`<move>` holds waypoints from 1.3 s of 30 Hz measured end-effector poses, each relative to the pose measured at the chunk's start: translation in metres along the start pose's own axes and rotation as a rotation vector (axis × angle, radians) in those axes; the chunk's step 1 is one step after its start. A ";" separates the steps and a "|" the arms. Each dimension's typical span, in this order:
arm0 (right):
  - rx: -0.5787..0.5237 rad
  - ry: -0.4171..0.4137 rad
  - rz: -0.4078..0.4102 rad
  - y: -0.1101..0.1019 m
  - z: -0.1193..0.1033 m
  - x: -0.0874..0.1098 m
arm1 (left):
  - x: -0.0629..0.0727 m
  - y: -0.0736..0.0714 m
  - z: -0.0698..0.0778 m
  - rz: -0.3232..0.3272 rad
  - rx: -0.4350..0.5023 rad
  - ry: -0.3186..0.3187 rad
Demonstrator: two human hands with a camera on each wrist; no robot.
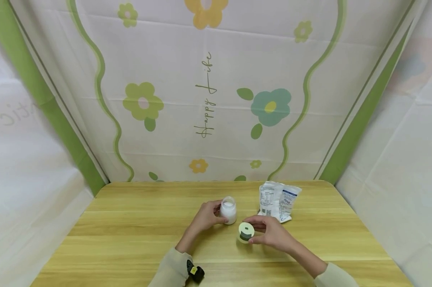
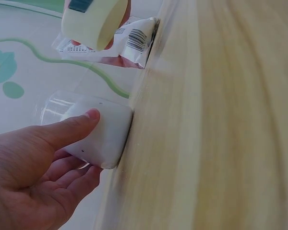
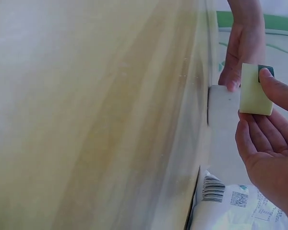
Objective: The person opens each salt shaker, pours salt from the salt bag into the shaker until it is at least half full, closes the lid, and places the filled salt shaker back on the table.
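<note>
On the wooden table stands a clear jar point(image 1: 228, 213) with white contents and an uncovered top. My left hand point(image 1: 206, 216) holds it from the left side, the thumb across its front and the fingers behind, as the left wrist view shows. To the right and nearer to me, my right hand point(image 1: 273, 236) pinches a thick, round, pale yellow lid point(image 1: 246, 227) with a dark green patch, thumb on one side and fingers on the other. The lid is apart from the jar point(image 2: 105, 132). In the right wrist view the lid point(image 3: 252, 91) shows side-on.
A white printed packet point(image 1: 271, 197), crumpled and bearing a barcode, lies behind my right hand. The wooden table point(image 1: 137, 235) ends at the back against a floral curtain point(image 1: 216, 119), and more white cloth hangs on both sides.
</note>
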State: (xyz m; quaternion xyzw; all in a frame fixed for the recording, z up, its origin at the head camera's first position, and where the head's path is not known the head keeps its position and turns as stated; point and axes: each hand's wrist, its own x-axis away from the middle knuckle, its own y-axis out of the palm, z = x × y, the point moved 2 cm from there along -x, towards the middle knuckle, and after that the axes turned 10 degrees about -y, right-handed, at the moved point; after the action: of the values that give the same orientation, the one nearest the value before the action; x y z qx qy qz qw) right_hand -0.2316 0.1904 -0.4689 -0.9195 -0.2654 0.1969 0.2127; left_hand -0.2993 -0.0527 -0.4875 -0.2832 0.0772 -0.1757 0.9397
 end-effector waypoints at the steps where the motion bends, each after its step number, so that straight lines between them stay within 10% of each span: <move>1: 0.002 0.000 0.006 -0.001 0.000 0.000 | 0.000 0.000 0.000 0.000 -0.001 0.002; 39: 0.024 -0.031 0.101 -0.022 -0.014 -0.032 | -0.002 0.001 -0.005 -0.002 -0.014 0.007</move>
State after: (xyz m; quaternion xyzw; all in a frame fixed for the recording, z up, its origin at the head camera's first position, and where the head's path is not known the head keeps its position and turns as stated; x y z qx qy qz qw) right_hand -0.2593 0.1849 -0.4383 -0.9260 -0.2196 0.2247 0.2093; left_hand -0.3025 -0.0535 -0.4927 -0.2894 0.0817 -0.1769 0.9372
